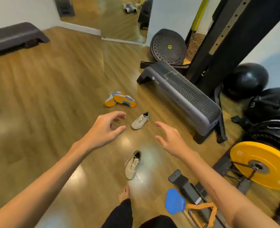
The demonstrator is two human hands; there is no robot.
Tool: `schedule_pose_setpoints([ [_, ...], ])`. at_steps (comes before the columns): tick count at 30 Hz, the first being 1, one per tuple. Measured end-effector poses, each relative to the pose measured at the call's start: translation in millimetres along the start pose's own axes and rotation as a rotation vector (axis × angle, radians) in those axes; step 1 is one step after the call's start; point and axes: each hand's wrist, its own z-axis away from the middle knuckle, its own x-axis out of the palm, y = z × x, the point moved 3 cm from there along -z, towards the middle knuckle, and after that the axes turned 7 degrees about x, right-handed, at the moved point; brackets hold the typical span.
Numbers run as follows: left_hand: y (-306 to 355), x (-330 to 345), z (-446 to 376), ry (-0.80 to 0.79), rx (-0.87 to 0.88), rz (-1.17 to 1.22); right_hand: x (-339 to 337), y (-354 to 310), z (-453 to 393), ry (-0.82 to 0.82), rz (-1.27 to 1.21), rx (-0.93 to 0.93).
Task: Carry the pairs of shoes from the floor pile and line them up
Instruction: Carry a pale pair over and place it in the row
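Observation:
Two beige lace-up shoes lie apart on the wooden floor: one shoe (pixel 140 120) sits between my hands, the other beige shoe (pixel 133 165) lies nearer to me, below them. A pair of shoes with orange and grey soles (pixel 120 99) rests overturned farther off. My left hand (pixel 105 127) hovers open with curled fingers just left of the far beige shoe. My right hand (pixel 169 139) is open too, fingers spread, to that shoe's right. Neither hand touches anything.
A grey aerobic step (pixel 185 94) stands right of the shoes, with a black rack upright (pixel 218 46), black balls (pixel 246 79) and a yellow weight plate (pixel 259 165) behind it. Another step (pixel 14 37) sits far left. My bare foot (pixel 124 193) is on the floor.

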Motion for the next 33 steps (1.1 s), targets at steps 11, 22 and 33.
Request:
schedule_pose_setpoints([
  [11, -285, 259, -132, -0.508, -0.036, -0.656, 189, 202, -345, -0.119, 0.374, 0.004],
  [22, -515, 574, -55, -0.808, -0.415, -0.235, 413, 369, -542, -0.174, 0.169, 0.145],
  [33, -583, 646, -17, -1.088, -0.192, -0.533, 481, 393, -649, -0.18, 0.285, 0.127],
])
